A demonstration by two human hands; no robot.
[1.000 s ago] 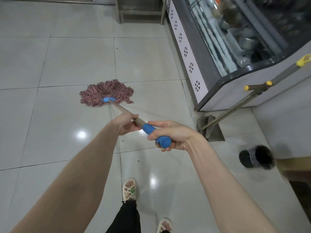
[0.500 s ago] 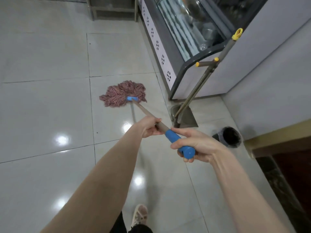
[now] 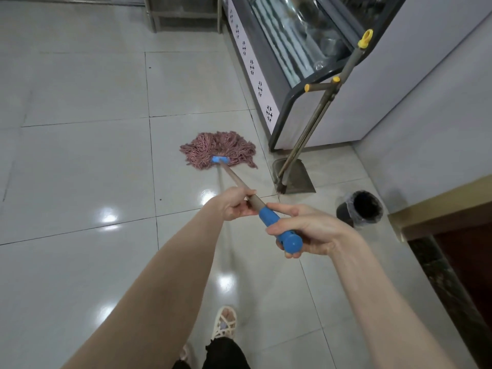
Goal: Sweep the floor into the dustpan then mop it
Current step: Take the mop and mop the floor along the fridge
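Observation:
A pink string mop head [image 3: 219, 149] lies spread flat on the glossy tiled floor [image 3: 80, 169], joined by a blue clamp to a wooden handle [image 3: 235, 179]. My left hand [image 3: 235, 205] grips the wooden shaft. My right hand [image 3: 306, 230] holds the blue grip at the handle's top end. To the right of the mop head a grey metal dustpan [image 3: 295, 175] stands on the floor, and a broom with a yellow-tipped handle [image 3: 323, 99] leans over it against the display case.
A glass-fronted display case [image 3: 282, 57] runs along the right side. A small black bin with a liner [image 3: 363, 207] stands near the white wall. A dark step edge [image 3: 447, 262] lies at the right. My sandalled foot [image 3: 225, 323] shows below. A metal stand [image 3: 183, 14] is at the back.
The mop head has slid rightward across the tiles toward the dustpan and display case, and both hands moved right with the handle. The view has swung right as well.

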